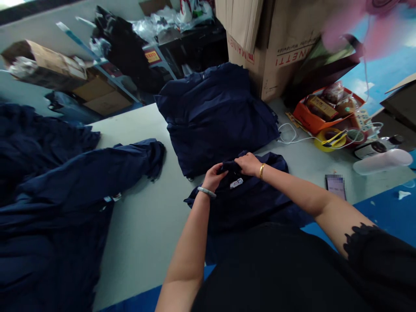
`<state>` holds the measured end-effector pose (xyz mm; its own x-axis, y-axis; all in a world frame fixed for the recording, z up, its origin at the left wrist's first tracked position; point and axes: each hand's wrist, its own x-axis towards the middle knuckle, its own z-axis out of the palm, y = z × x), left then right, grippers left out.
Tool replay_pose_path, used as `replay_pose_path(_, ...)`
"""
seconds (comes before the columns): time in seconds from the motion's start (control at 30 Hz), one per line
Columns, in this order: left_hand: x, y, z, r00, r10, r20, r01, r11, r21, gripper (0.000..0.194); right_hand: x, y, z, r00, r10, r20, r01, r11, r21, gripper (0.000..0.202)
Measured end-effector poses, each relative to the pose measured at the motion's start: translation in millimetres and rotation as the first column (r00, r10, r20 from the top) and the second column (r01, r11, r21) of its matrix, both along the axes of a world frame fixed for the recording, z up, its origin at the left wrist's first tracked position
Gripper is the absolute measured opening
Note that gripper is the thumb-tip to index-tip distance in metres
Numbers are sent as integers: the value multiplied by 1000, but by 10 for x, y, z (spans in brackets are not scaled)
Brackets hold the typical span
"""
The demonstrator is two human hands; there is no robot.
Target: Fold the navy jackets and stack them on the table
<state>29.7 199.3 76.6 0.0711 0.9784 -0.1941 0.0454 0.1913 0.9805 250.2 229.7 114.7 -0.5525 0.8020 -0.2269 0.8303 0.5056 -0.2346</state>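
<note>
A dark navy garment (256,195) lies at the near edge of the table, partly hanging over it towards my body. My left hand (214,177) pinches a folded edge of this garment, its wrist in a pale bangle. Close by on the right, my right hand (248,164) grips the same edge, with a gold bracelet on that wrist. Just below the hands a white label (236,183) shows on the cloth. Beyond them a stack of navy garments (217,117) is spread flat.
More navy garments (58,208) are heaped on the table's left. To the right are an orange box (313,121) of small items, yellow tape (329,139), a white cable, bottles (383,161) and a phone (336,186). Large cartons (269,56) and a blurred pink fan (357,26) stand behind.
</note>
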Motion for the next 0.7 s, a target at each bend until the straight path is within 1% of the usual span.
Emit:
replay_pose_path(0.1,-4,-1,-8,999,-8,-42,10,999,38,53,8,43,-10,1000,2,7,-1,992,-129,37)
replay_pose_path(0.17,9,-10,-13,999,-5,-44,7,999,45,54,8,61,-2,1000,9,22,-6,987,-158,33)
replay_pose_path(0.23,34,-22,-14,999,-19,-49,21,999,50,54,-3,51,12,999,-14,47,19,993,-112,29)
replay_pose_path(0.33,79,-36,-9,995,-54,-82,61,994,89,52,-36,-12,16,996,-71,53,71,997,15,24)
replay_pose_path(0.47,90,-27,-10,987,-45,-154,69,986,151,50,-55,-91,-31,996,-86,16,84,989,123,33)
replay_pose_path(0.6,-5,10,-51,992,-32,-124,52,985,166,61,-2,-65,-56,984,-175,19,171,979,113,25)
replay_pose_path(0.7,-123,39,-101,990,-15,-137,30,994,109,74,66,-6,-26,975,-219,20,215,969,119,27)
